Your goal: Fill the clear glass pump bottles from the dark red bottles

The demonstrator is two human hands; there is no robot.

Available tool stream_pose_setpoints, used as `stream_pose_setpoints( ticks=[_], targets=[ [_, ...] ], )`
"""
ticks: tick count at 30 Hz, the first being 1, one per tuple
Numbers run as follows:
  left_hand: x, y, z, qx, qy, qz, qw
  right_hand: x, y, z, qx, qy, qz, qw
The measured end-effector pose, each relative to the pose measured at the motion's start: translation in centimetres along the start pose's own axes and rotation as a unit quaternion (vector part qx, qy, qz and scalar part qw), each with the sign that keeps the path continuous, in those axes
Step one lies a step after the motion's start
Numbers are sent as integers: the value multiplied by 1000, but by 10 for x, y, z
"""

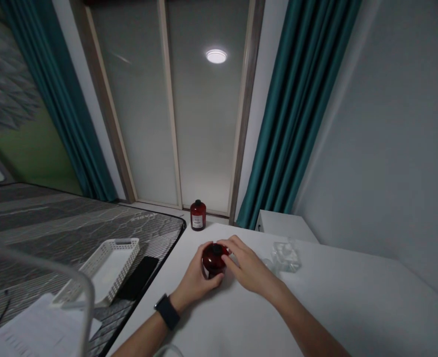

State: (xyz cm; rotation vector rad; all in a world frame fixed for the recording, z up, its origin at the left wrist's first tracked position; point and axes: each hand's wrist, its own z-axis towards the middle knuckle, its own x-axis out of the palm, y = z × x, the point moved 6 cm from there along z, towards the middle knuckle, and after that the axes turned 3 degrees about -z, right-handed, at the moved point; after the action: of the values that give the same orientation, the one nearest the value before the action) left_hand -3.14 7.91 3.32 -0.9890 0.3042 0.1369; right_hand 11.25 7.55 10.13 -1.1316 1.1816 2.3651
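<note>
A small dark red bottle (pixel 213 259) with a black cap stands on the white table (pixel 338 297). My left hand (pixel 197 278) is wrapped round its body from the left. My right hand (pixel 245 267) rests on it from the right, fingertips pinched at the black cap. A second dark red bottle (pixel 198 215) with a white label stands upright at the table's far edge, apart from both hands. A black watch sits on my left wrist.
A clear glass object (pixel 285 256) lies just right of my right hand. On the bed to the left are a white plastic basket (pixel 110 267), a black phone (pixel 139 277) and papers (pixel 36 329). A small white cabinet (pixel 283 226) stands behind the table, with teal curtains beyond.
</note>
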Motion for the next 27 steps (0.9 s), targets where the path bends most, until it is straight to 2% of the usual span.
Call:
stream_pose_setpoints(
  ticks=[6, 12, 19, 27],
  targets=[
    [-11, 4, 0, 52, -82, 101, 990, 4, 11, 14, -24, -21, -39, 999],
    [-15, 5, -1, 77, -111, 132, 982, 19, 12, 26, -14, -15, -73, 997],
    [-13, 8, -4, 83, -94, 135, 983, 22, 11, 21, -17, -19, -137, 990],
    [-10, 2, -1, 71, -57, 123, 988, 20, 12, 21, -36, 14, -137, 990]
  ],
)
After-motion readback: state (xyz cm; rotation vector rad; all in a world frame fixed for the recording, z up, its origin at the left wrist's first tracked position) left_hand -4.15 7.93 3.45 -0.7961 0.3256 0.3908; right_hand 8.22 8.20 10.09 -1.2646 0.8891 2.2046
